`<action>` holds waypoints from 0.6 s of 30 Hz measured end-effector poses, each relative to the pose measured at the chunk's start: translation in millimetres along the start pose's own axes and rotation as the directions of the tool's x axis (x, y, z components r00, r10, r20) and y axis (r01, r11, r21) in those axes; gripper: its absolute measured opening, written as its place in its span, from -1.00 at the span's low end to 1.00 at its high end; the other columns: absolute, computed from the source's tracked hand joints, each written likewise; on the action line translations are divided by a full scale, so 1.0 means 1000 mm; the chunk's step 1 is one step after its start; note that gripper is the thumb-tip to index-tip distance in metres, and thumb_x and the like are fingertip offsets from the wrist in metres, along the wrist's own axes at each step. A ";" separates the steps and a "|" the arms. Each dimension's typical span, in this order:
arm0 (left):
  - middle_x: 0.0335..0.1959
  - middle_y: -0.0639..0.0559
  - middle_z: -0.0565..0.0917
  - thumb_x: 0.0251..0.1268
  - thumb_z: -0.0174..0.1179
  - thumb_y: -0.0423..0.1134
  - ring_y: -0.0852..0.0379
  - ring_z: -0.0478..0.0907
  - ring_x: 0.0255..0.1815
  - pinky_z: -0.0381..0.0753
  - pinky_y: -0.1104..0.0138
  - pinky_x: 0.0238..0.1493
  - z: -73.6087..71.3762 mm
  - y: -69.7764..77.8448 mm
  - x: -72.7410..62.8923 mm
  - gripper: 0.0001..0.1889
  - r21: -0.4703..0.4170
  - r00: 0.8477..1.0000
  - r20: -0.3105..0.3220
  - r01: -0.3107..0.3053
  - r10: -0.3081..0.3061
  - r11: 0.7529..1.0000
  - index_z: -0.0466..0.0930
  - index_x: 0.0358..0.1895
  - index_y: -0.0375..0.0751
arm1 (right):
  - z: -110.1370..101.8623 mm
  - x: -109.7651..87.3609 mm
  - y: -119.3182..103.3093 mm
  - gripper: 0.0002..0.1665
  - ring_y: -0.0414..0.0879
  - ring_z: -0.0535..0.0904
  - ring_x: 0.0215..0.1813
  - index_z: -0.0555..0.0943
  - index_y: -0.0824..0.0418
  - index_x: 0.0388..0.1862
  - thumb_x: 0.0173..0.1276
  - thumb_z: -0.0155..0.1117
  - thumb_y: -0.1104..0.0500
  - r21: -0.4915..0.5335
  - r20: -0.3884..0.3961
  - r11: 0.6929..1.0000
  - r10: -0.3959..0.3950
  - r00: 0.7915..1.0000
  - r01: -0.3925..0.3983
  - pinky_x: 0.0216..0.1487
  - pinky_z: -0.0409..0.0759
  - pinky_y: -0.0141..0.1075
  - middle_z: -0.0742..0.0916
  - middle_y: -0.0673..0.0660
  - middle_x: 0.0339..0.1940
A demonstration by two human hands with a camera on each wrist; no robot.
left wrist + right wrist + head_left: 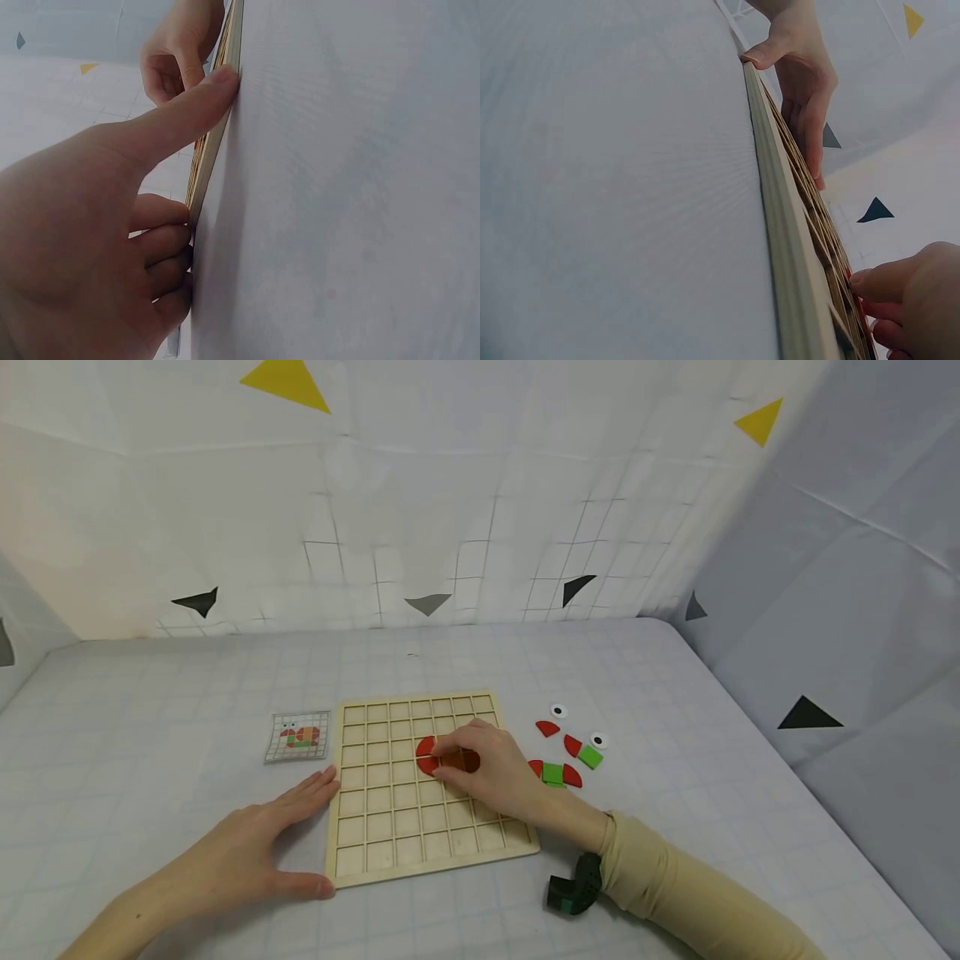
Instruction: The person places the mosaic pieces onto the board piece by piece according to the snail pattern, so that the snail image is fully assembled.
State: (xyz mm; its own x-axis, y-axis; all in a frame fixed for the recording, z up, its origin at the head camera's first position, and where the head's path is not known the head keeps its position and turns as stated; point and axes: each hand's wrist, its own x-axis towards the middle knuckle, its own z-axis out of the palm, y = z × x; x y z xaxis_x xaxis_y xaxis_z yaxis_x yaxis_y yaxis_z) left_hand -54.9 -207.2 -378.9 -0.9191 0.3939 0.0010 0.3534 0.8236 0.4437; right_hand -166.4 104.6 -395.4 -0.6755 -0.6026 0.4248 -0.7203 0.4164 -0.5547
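2 hands [251, 847]. 1 grid board [378, 827]. 1 picture card [298, 737]. 2 eye discs [597, 741]. 4 loose red wedges [547, 727], 2+ more on board. 2+ green squares [590, 757]. 2 yellow triangles [288, 383].

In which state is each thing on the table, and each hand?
Grid board: flat on the table, partly filled.
Red pieces on board: partly hidden.
Loose red and green pieces: scattered right of board.
Eye pieces: apart, pupils up.
Picture card: printed side up.
Left hand: touching the board's edge.
Right hand: over the board, grip unclear.
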 end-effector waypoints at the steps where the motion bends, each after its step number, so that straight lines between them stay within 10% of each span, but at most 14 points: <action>1: 0.57 0.27 0.20 -0.19 0.22 0.60 0.11 0.23 0.54 0.39 0.11 0.30 0.000 0.000 0.000 0.12 -0.001 1.000 0.001 0.001 -0.001 1.000 0.26 0.53 0.15 | 0.000 0.000 0.000 -0.74 -0.15 0.56 -0.15 0.74 0.12 -0.12 0.19 0.53 0.20 -0.001 -0.002 1.000 0.000 1.000 0.000 -0.20 0.55 -0.33 0.79 -0.06 -0.18; 18: 0.58 0.25 0.19 -0.17 0.19 0.61 0.04 0.27 0.52 0.44 -0.03 0.28 -0.001 0.001 0.000 0.11 -0.008 1.000 0.005 -0.009 0.009 1.000 0.26 0.53 0.13 | -0.041 -0.006 0.016 -0.76 -0.07 0.64 -0.09 0.75 0.18 -0.14 0.19 0.52 0.25 0.037 -0.052 0.997 0.071 0.996 -0.069 -0.03 0.63 -0.07 0.80 0.04 -0.21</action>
State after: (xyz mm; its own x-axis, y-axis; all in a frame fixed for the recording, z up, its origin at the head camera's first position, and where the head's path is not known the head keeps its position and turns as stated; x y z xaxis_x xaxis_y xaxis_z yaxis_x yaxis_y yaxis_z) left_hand -54.5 -206.9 -377.9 -0.9152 0.4030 0.0006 0.3600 0.8170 0.4505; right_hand -179.7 142.9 -377.5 -0.7320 -0.5355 0.4212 -0.6658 0.4312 -0.6090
